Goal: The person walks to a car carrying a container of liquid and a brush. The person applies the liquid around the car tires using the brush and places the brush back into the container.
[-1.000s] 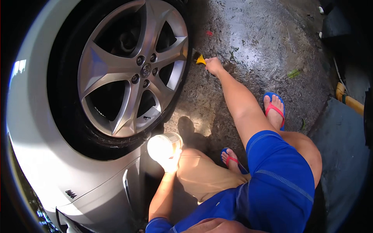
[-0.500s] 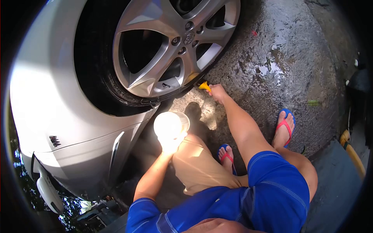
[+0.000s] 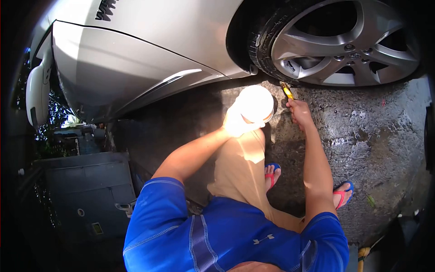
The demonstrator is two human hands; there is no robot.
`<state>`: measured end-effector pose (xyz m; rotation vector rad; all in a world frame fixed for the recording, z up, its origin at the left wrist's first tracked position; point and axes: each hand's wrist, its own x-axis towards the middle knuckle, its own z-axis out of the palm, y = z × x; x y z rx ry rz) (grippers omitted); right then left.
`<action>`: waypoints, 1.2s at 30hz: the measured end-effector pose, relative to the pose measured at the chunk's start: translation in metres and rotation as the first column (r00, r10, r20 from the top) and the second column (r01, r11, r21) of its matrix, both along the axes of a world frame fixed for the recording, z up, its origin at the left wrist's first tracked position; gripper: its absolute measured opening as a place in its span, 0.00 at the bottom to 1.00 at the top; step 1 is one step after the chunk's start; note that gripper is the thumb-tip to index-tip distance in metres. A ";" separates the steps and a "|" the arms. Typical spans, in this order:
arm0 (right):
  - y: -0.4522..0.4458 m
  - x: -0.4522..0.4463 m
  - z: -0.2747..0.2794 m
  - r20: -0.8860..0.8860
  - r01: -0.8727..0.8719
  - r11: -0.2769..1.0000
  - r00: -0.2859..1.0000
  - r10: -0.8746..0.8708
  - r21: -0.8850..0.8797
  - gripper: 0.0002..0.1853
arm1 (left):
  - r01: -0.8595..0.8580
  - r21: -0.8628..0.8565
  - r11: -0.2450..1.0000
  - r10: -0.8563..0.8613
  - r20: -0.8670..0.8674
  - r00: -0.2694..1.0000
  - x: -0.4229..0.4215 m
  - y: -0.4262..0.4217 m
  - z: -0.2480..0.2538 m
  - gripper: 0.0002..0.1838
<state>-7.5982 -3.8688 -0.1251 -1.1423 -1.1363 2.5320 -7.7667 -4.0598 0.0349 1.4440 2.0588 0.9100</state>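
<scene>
My left hand (image 3: 233,121) is wrapped around a round white container (image 3: 256,103), held above my knee. Bright sunlight washes out its surface, and I cannot see what is inside. In my right hand (image 3: 300,113) is a small brush with a yellow handle (image 3: 288,92), gripped near its end. Its tip points up at the lower edge of the black tyre (image 3: 265,47); whether it touches the rubber I cannot tell. Wet-looking streaks show on the tyre's sidewall. The silver spoked wheel (image 3: 312,38) sits inside the tyre.
The white car's body (image 3: 149,86) spans the upper left, with its side mirror (image 3: 38,93) sticking out. Rough, wet concrete (image 3: 349,122) lies under the wheel and my flip-flops (image 3: 345,192). A grey metal panel (image 3: 86,186) stands at the left.
My view has swung, so the wheel now appears at the upper right. The brush has turned from sideways to pointing up at the tyre. Both hands keep their holds.
</scene>
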 end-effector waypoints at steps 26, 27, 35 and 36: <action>0.012 0.022 0.152 -0.310 0.112 0.894 0.950 0.032 0.435 0.12 | 0.379 0.292 0.878 -0.340 -0.176 0.924 0.000 0.028 0.018 0.14; 0.014 0.030 0.163 -0.287 0.097 0.890 0.957 0.040 0.445 0.12 | 0.446 0.273 0.852 -0.378 -0.266 0.887 0.002 0.035 0.028 0.16; 0.037 0.084 0.257 -0.642 0.357 0.919 0.747 -0.174 0.165 0.16 | 0.249 0.219 0.944 -0.236 -0.083 0.968 0.016 0.030 0.019 0.24; 0.037 0.089 0.259 -0.633 0.370 0.900 0.759 -0.150 0.230 0.16 | 0.268 0.252 0.930 -0.246 -0.119 0.962 0.024 0.038 0.025 0.22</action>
